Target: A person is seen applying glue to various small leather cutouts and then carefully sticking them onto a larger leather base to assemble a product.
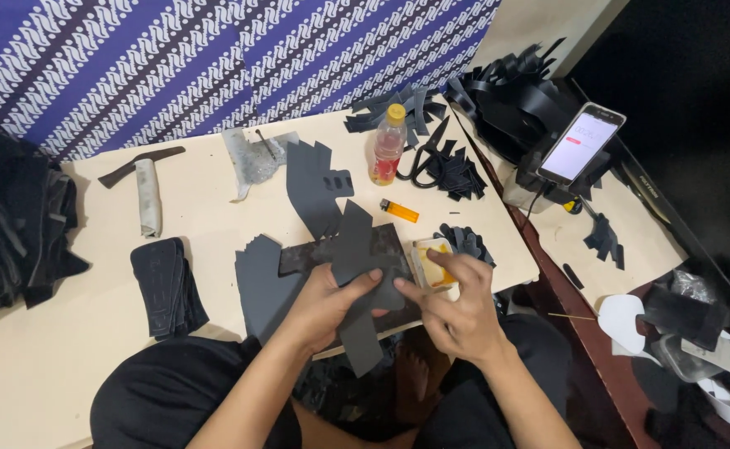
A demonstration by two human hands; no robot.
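Note:
My left hand [325, 303] grips a long dark grey cut piece [356, 249] of sheet material, thumb on top, over the front edge of the low table [66, 349]. My right hand [456, 303] touches the same piece at its right edge with its fingertips, and its index finger reaches toward a small open tin of yellow paste [433, 264]. Under the held piece lies a worn dark board [307, 256]. A stack of similar grey pieces [261, 283] sits just left of my left hand.
More grey pieces [315, 187], an orange lighter [400, 210], a bottle with a yellow cap [390, 145], black scissors [425, 158], black scraps [460, 175], a black stack [165, 287], a wrapped tool [147, 195]. A phone [581, 143] stands at right.

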